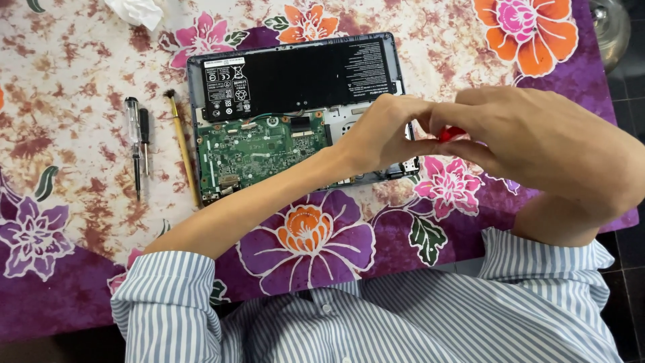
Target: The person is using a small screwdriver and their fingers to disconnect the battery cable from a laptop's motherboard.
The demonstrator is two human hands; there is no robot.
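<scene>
Red tool (pixel 451 133) between both hands (pixel 470 131) over laptop's edge (pixel 403 101)

The left hand (pixel 379 134) and right hand (pixel 531 144) cover most of a small red object (pixel 449 134) — its shape is unreadable — and hide the open laptop's (pixel 295 107) right corner.

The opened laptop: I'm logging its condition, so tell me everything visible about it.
The opened laptop lies flat on the flowered tablecloth, bottom cover off. A long black battery with a white label fills the far half; a green circuit board sits in the near left part. The frame looks grey-blue. Both hands, left and right, hover over its right side, hiding that part.
</scene>
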